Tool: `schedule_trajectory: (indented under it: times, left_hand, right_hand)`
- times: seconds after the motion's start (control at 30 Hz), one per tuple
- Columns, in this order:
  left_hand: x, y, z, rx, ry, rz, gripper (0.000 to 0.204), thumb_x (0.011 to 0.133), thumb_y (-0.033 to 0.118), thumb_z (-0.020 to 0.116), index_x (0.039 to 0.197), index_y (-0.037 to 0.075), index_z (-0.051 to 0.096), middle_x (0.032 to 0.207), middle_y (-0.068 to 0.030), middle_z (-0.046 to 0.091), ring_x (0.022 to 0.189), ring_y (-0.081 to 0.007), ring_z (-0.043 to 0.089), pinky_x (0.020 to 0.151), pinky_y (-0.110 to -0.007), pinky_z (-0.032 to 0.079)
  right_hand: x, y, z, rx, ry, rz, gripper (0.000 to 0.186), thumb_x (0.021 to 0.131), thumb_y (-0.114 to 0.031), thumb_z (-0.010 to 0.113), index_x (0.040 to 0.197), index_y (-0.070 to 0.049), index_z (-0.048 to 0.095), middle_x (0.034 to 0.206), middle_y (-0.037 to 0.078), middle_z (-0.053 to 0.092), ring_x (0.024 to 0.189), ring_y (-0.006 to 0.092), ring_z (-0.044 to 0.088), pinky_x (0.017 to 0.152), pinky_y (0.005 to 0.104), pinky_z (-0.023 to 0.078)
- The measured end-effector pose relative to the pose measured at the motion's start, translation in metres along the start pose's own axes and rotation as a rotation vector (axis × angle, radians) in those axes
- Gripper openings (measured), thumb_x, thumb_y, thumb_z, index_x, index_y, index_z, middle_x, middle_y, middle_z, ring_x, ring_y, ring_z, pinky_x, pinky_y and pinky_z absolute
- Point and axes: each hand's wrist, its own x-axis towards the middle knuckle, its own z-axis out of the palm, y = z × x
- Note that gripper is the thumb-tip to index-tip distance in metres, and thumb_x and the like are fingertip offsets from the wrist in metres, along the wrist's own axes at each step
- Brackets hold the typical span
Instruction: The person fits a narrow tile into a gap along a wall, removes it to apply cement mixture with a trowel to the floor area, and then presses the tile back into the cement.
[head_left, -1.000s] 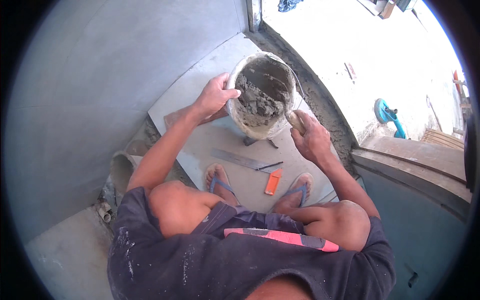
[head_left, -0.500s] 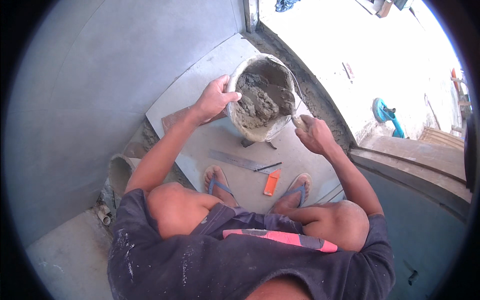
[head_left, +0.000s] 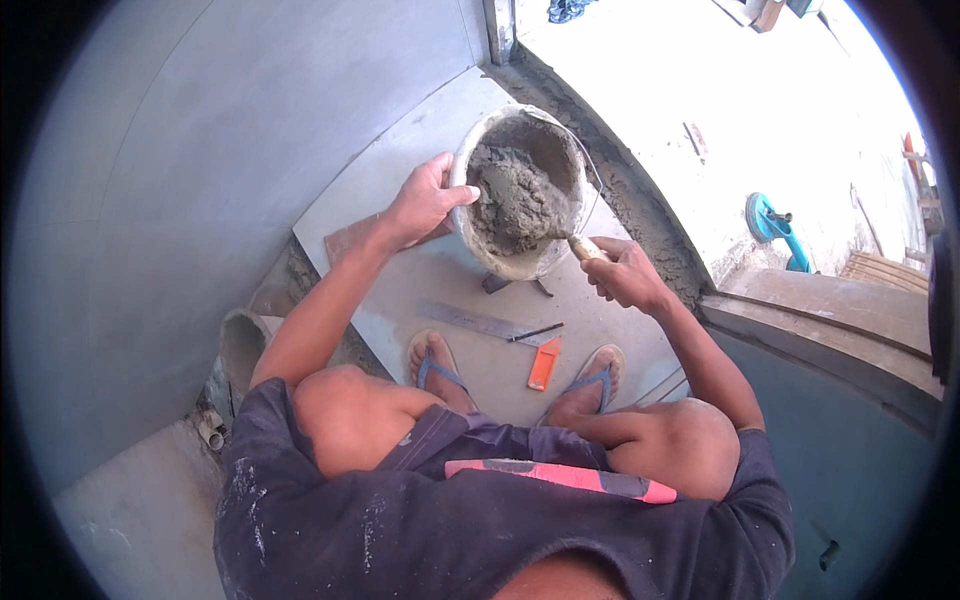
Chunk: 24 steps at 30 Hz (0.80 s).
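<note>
Turning the pale, mortar-smeared tool handle (head_left: pixel 588 248) inward across the rim, the right hand (head_left: pixel 628 274), fingers wrapped round it, has shifted the wet grey mortar (head_left: pixel 518 200), which suggests the mix is being worked over. Half a second ago it bunched leftward beside a smoother patch; now a rough heap spreads across the middle. The left hand (head_left: pixel 430 200) keeps its pinch on the round, whitish, crusted bucket (head_left: pixel 515 268), tilted above the large pale-grey tile (head_left: pixel 395 290).
</note>
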Motion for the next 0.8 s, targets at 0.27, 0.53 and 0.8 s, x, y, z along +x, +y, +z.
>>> schedule_trajectory:
  times: [0.27, 0.53, 0.8]
  left_hand:
    - [0.001, -0.001, -0.002, -0.061, -0.012, -0.008, 0.023, 0.091, 0.005, 0.067, 0.11, 0.0, 0.056, 0.092, -0.0052, 0.063, 0.078, -0.0103, 0.063, 0.064, -0.029, 0.055]
    - [0.001, -0.004, -0.002, 0.012, 0.013, 0.012, 0.021, 0.09, 0.006, 0.068, 0.107, 0.0, 0.057, 0.094, -0.005, 0.063, 0.08, -0.0101, 0.061, 0.068, -0.027, 0.053]
    - [-0.002, 0.001, 0.006, -0.009, 0.028, 0.024, 0.027, 0.09, 0.004, 0.066, 0.115, -0.001, 0.057, 0.097, -0.0076, 0.065, 0.084, -0.0117, 0.063, 0.072, -0.029, 0.054]
  right_hand:
    - [0.012, 0.018, 0.002, -0.785, 0.442, -0.39, 0.047, 0.086, -0.024, 0.068, 0.131, -0.016, 0.058, 0.107, 0.016, 0.064, 0.098, 0.0354, 0.067, 0.083, 0.0483, 0.053]
    - [-0.003, 0.005, 0.0, -0.748, 0.367, -0.254, 0.046, 0.085, -0.024, 0.064, 0.127, -0.006, 0.059, 0.102, 0.022, 0.068, 0.094, 0.0391, 0.068, 0.084, 0.0494, 0.053]
    - [0.014, 0.004, 0.016, -0.142, -0.02, -0.048, 0.043, 0.085, -0.026, 0.064, 0.12, -0.002, 0.068, 0.076, 0.013, 0.068, 0.065, 0.0213, 0.068, 0.057, 0.0364, 0.054]
